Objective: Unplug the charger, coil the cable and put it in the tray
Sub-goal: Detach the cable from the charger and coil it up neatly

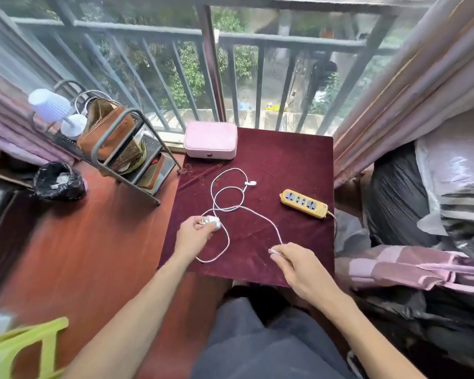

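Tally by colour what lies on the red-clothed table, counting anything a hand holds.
White: 2, the charger and the cable
Pink: 1, the box
Yellow: 1, the power strip
Total: 4

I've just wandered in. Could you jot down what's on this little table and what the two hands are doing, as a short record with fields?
Left hand: grips the charger, which is off the strip
Right hand: pinches one end of the cable
Cable state: white, in loose loops on the cloth, not yet coiled
Power strip: yellow, nothing plugged into its sockets, right side of the table
Pink case: closed, at the table's far left corner
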The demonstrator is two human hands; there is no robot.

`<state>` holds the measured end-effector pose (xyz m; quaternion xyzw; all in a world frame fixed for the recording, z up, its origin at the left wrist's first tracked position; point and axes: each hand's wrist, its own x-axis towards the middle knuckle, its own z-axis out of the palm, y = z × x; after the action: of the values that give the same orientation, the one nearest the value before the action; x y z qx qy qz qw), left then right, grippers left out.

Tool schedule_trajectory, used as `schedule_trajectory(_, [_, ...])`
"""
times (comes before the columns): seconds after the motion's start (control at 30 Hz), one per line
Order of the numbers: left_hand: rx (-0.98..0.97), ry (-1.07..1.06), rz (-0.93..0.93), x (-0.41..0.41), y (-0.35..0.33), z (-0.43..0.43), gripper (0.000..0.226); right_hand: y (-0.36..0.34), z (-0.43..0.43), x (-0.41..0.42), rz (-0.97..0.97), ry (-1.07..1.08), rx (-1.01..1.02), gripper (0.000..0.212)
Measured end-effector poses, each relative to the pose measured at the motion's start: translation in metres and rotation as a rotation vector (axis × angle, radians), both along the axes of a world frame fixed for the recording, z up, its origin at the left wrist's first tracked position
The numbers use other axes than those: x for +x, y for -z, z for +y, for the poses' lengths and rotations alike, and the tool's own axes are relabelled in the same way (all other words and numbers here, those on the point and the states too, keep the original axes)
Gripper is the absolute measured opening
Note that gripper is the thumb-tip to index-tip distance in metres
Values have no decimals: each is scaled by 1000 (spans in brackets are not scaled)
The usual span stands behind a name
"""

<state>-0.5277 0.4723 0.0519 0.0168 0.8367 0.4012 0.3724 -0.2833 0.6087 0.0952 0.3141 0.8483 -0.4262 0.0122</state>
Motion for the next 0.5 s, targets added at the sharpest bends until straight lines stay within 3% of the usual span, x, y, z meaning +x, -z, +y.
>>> schedule_trajectory(0.17, [-330, 95, 159, -86, 81, 5, 26, 59, -1, -40, -113, 37, -125, 27])
schedule_trajectory(0.27, [-411, 105, 189, -120, 130, 16, 35, 92, -2, -54, -164, 60, -175, 20])
schedule_trajectory(0.5, [-515, 170, 170, -150, 212, 36, 53, 137, -6, -59, -222, 124, -207, 29])
